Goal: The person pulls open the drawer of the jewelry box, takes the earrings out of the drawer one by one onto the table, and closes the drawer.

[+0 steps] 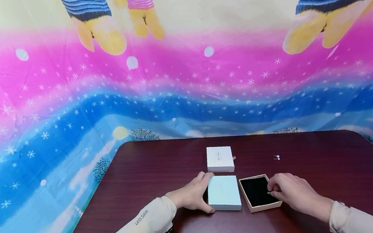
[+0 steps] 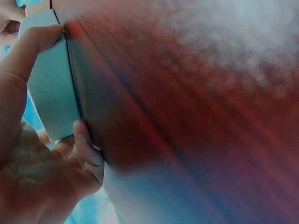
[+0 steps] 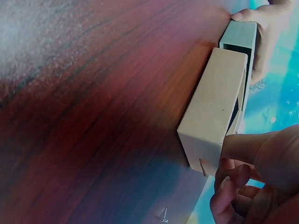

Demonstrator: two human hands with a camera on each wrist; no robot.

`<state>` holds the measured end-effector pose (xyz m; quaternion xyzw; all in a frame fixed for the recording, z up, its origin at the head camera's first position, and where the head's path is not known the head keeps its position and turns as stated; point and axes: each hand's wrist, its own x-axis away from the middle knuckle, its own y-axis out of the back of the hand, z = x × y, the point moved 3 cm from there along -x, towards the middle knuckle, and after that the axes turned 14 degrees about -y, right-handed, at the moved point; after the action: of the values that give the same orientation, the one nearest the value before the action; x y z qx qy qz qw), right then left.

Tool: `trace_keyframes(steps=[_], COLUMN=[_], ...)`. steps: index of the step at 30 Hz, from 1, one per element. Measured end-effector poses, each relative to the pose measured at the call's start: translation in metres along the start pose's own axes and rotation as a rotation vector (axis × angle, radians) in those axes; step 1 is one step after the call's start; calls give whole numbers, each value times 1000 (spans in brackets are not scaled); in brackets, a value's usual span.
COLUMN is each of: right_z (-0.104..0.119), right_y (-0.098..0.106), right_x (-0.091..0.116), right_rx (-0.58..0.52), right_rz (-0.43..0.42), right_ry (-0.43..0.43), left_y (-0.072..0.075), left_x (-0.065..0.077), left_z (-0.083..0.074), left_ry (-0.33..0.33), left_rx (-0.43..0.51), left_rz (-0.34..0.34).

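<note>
My left hand grips a pale green box sleeve by its left side, thumb at the near edge and fingers at the far edge. In the left wrist view the thumb and fingers span the sleeve. Right of it, an open box tray with a black lining stands on the table. My right hand is at the tray's right edge, pinching a small silvery piece of jewellery over the lining. Its exact shape is hidden by the fingers. A ribbon tab sticks out of the tray's end.
A white box with dark print and a small ribbon tab lies behind the sleeve. A pair of small earrings with pale round ends lies behind the tray. A patterned cloth hangs beyond the dark wooden table.
</note>
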<state>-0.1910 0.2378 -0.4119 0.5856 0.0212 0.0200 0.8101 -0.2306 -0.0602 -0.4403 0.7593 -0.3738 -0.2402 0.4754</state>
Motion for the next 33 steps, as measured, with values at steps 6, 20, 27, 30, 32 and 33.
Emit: trace_keyframes(steps=[6, 20, 27, 30, 32, 33], right_z=[1, 2, 2, 3, 3, 3], right_y=[-1, -3, -4, -3, -3, -3], right_x=[0, 2, 1, 1, 1, 1], right_rx=[1, -22, -29, -30, -32, -34], right_rz=[7, -9, -12, -15, -14, -14], right_ry=[14, 10, 7, 12, 14, 15], left_y=[1, 0, -1, -1, -1, -1], left_x=[0, 0, -1, -1, -1, -1], left_z=[-1, -1, 0, 0, 0, 0], left_ry=[3, 7, 3, 4, 7, 8], left_rx=[7, 1, -15, -17, -13, -11], left_rz=[9, 10, 8, 8, 9, 10])
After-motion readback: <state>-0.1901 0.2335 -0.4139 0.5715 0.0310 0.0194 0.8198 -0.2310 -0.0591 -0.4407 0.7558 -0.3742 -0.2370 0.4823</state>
